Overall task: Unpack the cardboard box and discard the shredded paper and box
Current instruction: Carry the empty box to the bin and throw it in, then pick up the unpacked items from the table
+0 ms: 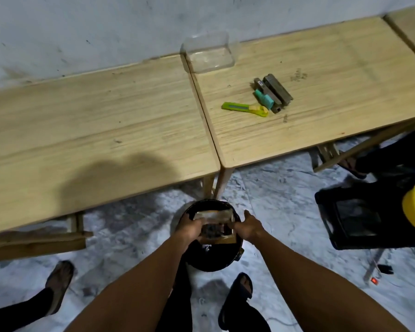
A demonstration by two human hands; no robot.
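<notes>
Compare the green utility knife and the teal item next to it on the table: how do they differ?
The green utility knife is long, flat and lime with a yellow end; the teal item is shorter, stubbier and one plain teal colour. The knife lies alone on bare wood, pointing roughly left-right; the teal item lies diagonally, against the grey-brown blocks. Both lie unheld on the right table, while both hands are at the box over the bin.
</notes>
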